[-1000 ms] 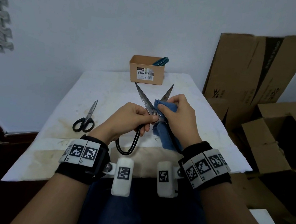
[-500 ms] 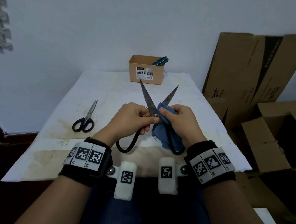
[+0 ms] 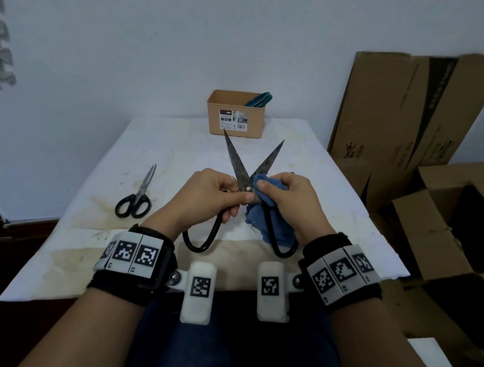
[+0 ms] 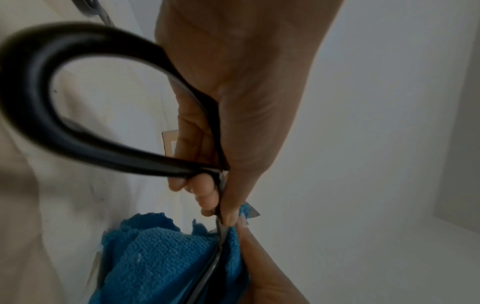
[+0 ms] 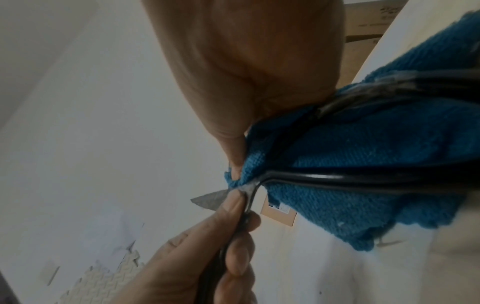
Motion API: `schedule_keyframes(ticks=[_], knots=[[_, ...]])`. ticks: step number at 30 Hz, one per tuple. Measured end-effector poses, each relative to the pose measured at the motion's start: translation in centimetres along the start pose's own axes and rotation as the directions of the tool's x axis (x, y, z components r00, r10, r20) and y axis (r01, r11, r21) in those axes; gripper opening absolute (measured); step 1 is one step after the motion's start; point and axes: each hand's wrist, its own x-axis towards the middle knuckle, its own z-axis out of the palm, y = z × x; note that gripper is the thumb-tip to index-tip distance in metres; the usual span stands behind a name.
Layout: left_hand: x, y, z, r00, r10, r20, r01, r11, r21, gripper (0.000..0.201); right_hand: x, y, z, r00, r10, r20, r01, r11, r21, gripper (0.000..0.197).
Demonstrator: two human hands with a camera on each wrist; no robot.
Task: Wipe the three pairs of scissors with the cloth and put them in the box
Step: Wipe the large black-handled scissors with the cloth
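Note:
Large black-handled scissors with dull, spread blades are held above the table. My left hand grips them at the pivot and left handle. My right hand pinches the blue cloth against the right blade near the pivot; the cloth drapes over the right handle. Small black-handled scissors lie on the table at the left. A brown box stands at the table's far edge with teal scissor handles sticking out of it.
The table has a stained white cover. Flattened cardboard leans on the wall at the right, and open cardboard boxes stand beside the table's right edge. A white wall runs behind.
The scissors' blades have spread wider and swung more upright. My right hand with the cloth has slid down from the right blade toward the pivot.

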Motion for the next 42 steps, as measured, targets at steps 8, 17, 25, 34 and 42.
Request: schedule_keyframes(ticks=[8,17,25,34,42], knots=[[0.2,-0.1,-0.5,0.999,-0.001,0.037,0.000,0.999,0.051,0.034,0.7,-0.2,-0.5,0.999,0.037,-0.031,-0.036,0.999,0.038,0.023],[0.1,0.2,-0.7,0.997,0.022,0.076,-0.029,0.995,0.091,0.037,1.6,-0.4,-1.4,0.996,0.053,-0.069,-0.050,0.998,0.041,0.029],[0.1,-0.1,-0.9,0.994,0.019,0.106,-0.030,0.994,0.102,0.038,2.1,-0.3,-1.9,0.991,0.063,-0.120,-0.061,0.998,0.023,0.034],[0.3,0.2,-0.4,0.993,0.008,0.120,-0.020,0.995,0.096,0.039,2.2,-0.6,-2.8,0.985,0.078,-0.151,-0.074,0.997,0.034,0.027],[0.0,0.6,-0.8,0.987,-0.002,0.159,-0.010,0.997,0.077,0.035,2.5,0.0,-3.9,0.972,0.086,-0.218,-0.096,0.995,-0.033,0.030]])
